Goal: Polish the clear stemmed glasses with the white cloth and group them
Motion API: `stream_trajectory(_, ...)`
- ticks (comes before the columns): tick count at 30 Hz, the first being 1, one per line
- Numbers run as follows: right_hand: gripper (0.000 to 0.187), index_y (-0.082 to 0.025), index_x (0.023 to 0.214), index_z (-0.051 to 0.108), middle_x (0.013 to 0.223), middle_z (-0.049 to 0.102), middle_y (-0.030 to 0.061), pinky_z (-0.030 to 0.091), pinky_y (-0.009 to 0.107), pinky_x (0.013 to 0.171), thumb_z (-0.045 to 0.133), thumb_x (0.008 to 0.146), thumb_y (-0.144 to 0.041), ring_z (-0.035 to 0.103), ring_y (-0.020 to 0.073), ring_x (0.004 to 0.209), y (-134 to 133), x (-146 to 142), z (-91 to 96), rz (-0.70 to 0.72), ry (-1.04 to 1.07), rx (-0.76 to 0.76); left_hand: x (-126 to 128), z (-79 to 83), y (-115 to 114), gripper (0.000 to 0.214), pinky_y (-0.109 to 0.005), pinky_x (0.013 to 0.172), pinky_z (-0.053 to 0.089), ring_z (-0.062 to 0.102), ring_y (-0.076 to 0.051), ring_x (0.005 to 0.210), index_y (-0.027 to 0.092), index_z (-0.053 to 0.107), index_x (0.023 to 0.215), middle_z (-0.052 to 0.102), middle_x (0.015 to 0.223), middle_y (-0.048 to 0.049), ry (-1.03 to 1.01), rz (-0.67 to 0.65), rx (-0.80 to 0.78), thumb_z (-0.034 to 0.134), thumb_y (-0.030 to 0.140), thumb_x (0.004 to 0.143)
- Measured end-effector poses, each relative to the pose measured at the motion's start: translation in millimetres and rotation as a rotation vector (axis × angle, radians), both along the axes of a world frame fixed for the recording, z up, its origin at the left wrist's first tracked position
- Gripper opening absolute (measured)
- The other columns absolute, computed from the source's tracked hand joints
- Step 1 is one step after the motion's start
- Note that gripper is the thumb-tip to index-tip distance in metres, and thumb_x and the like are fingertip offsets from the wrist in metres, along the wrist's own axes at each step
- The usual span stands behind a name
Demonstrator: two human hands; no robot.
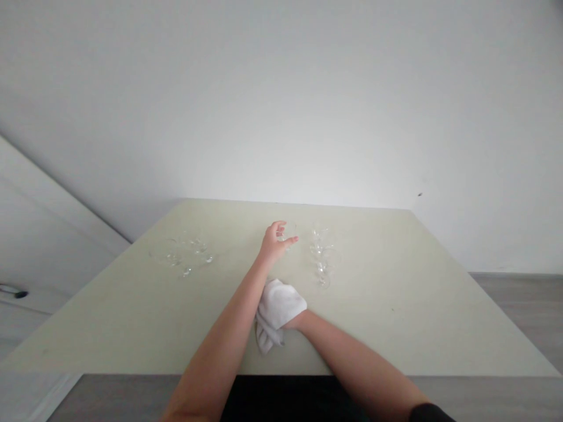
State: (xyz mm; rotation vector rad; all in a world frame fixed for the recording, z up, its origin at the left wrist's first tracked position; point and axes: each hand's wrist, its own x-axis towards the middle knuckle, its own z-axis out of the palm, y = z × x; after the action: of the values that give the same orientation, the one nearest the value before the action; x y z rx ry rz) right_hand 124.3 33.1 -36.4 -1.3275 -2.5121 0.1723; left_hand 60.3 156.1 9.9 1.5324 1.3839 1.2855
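Observation:
My left hand (278,239) reaches out to the middle of the table, its thumb and fingers curved around a clear drinking glass (290,230). The glass is see-through, so its outline is faint. Closer to me, my right hand (293,322) is mostly hidden under a white cloth (281,302), which is bunched over the fingers and hangs down on the near side. My left forearm passes just beside the cloth.
A row of clear glasses (322,255) stands right of my left hand. Several more clear glasses (187,252) are grouped at the left. The pale table (396,346) meets a white wall (285,105) at its far edge.

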Motion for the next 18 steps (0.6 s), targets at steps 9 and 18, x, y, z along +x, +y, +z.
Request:
stream_trajectory(9,0.033,-0.012,0.105,0.073,0.092,0.076,0.0195,0.059,0.038,0.062,0.051,0.091,-0.032,0.074,0.033,0.077,1.6,0.8,-0.6,-0.075,0.086,-0.146,12.2,-12.0,8.8,0.062,-0.039,0.092,0.053,0.067,-0.023,0.103,0.019,0.058,0.122,0.067,0.119,-0.0119,-0.058,-0.017,0.006,0.084,0.022,0.066)
stream_trajectory(18,0.032,-0.012,0.105,0.073,0.097,0.076,0.017,0.06,0.035,0.07,0.055,0.089,-0.033,0.075,0.0297,0.083,2.0,5.0,0.8,-0.067,0.114,-0.175,23.5,-20.4,13.2,0.065,-0.039,0.091,0.056,0.067,-0.022,0.104,0.016,0.052,0.128,0.064,0.126,-0.0157,-0.144,-0.104,-0.074,0.071,0.004,0.067)
